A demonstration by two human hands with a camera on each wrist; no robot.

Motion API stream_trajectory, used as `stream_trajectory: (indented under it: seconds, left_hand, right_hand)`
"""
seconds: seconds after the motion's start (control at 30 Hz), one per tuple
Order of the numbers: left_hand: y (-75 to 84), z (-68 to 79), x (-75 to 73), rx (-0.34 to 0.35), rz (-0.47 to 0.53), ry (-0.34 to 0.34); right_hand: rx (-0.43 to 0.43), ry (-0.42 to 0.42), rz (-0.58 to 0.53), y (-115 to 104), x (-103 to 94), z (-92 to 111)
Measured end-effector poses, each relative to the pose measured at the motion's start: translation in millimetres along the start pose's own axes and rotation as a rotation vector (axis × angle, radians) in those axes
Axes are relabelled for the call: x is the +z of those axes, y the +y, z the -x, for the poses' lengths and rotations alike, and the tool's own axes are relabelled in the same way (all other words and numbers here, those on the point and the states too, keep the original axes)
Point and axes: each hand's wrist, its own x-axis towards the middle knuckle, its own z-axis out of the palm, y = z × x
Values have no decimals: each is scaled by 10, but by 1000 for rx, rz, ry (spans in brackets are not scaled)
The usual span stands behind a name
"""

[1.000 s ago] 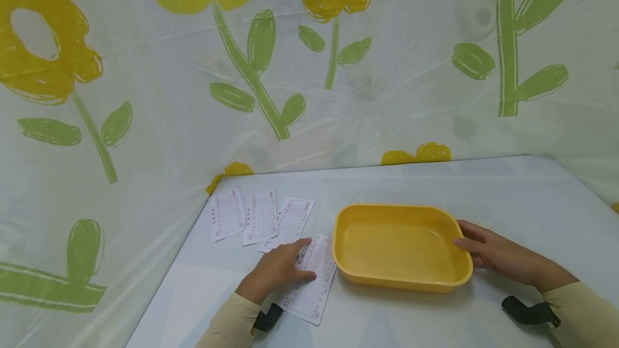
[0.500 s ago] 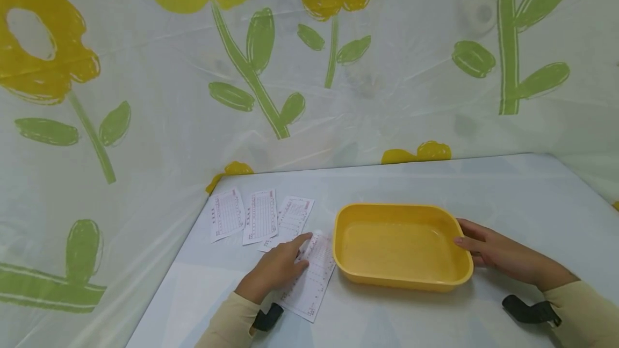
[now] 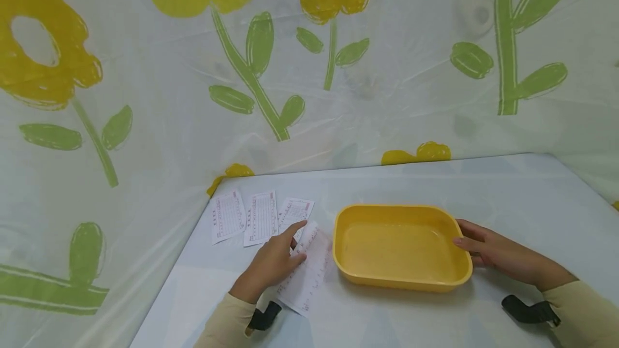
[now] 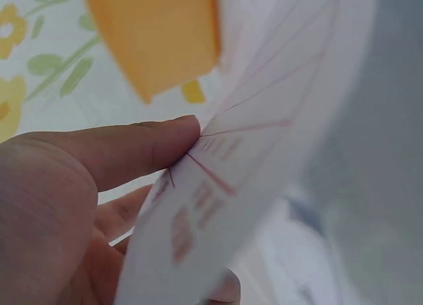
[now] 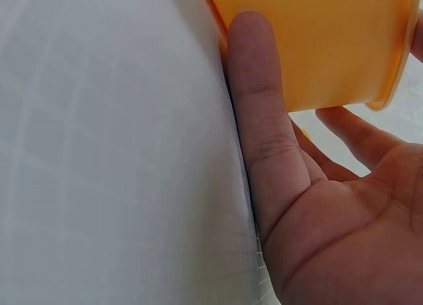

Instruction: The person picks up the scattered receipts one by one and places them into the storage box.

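Observation:
In the head view, my left hand [image 3: 272,261] pinches a printed paper form [image 3: 302,278] by its left edge, left of the yellow plastic tray [image 3: 396,278]. The sheet is lifted and bowed. In the left wrist view, the thumb presses on the printed side of the paper form [image 4: 218,179], with other fingers behind it. My right hand [image 3: 503,256] grips the tray's right end, thumb over the rim. From the right wrist, fingers of the right hand [image 5: 330,212] lie along the outside of the tray wall [image 5: 330,47], low against the tabletop.
Three more printed forms lie on the table's left: a far-left form [image 3: 228,216], a middle form [image 3: 261,218] and a right-hand form [image 3: 295,211], partly hidden by my left hand and the raised sheet. Behind the white table [image 3: 508,192] hangs a flower-patterned curtain [image 3: 387,117].
My left hand has drawn slightly up and left, and the paper form, flatter on the table before, now rises and bends with it. The right hand and tray have stayed put.

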Motion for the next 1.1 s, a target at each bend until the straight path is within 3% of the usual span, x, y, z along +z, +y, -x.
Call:
stream_trajectory:
  seconds: [0.3, 0.7, 0.87, 1.1]
  left_hand:
    - [94, 52, -202, 36, 16, 133]
    - [312, -3, -320, 114, 22, 309]
    - [416, -74, -272, 205, 44, 384]
    - [577, -157, -195, 356, -50, 479]
  right_hand:
    - [-9, -5, -27, 16, 0, -16]
    - [0, -4, -23, 26, 7, 2]
    - [-11, 2, -23, 14, 2, 5]
    - [-9, 7, -11, 22, 15, 3]
